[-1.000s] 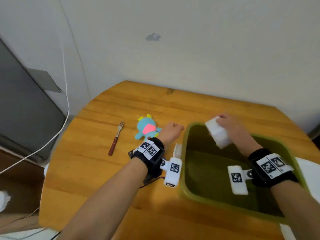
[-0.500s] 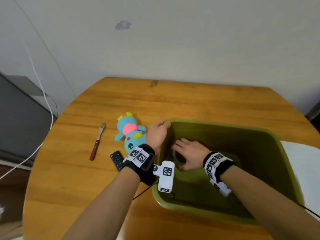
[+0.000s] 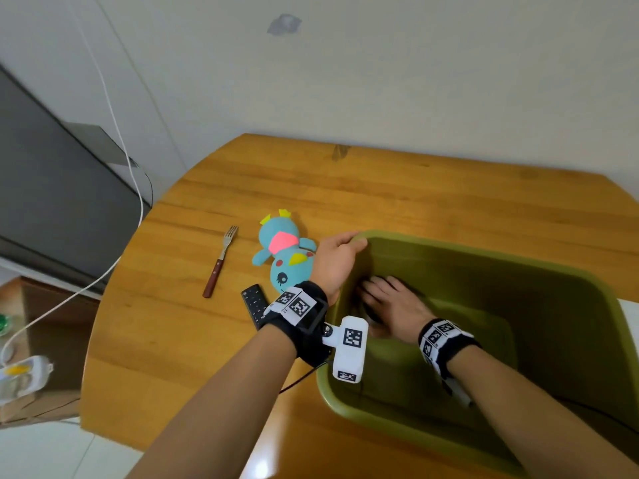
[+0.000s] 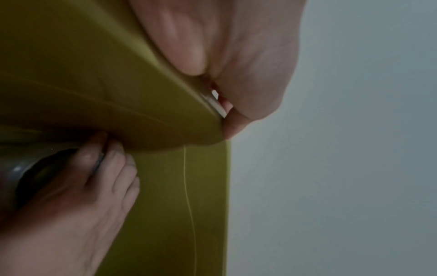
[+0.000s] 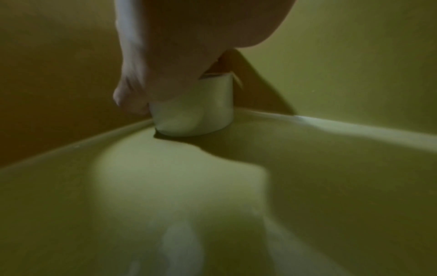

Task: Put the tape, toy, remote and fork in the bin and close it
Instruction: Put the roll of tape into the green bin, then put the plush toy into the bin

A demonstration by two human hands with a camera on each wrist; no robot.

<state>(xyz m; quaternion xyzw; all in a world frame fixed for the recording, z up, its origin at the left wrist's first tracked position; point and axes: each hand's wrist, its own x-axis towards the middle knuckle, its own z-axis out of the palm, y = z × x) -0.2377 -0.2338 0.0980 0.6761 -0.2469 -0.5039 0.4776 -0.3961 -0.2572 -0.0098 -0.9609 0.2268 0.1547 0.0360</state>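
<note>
An olive green bin (image 3: pixel 484 257) stands open on the right of the round wooden table (image 3: pixel 415 195). My left hand (image 3: pixel 340 250) grips the bin's far left rim corner, fingers curled over the edge (image 4: pixel 227 104). My right hand (image 3: pixel 387 302) is down inside the bin and holds the white tape roll (image 5: pixel 194 110), which rests on the bin floor in the corner below the left hand. In the left wrist view the tape roll (image 4: pixel 28 171) lies under the right fingers. The blue plush toy (image 3: pixel 287 261), the fork (image 3: pixel 221 261) and the black remote (image 3: pixel 254 304) lie on the table left of the bin.
A white flat panel (image 3: pixel 629 319) shows at the right edge behind the bin. A white cable (image 3: pixel 135 188) hangs past the table's left edge, by a dark grey cabinet (image 3: pixel 52 184). The wall runs close behind the table.
The right hand has lowered the tape roll from above the rim down to the bin floor. The left hand has moved from beside the toy onto the bin's rim corner.
</note>
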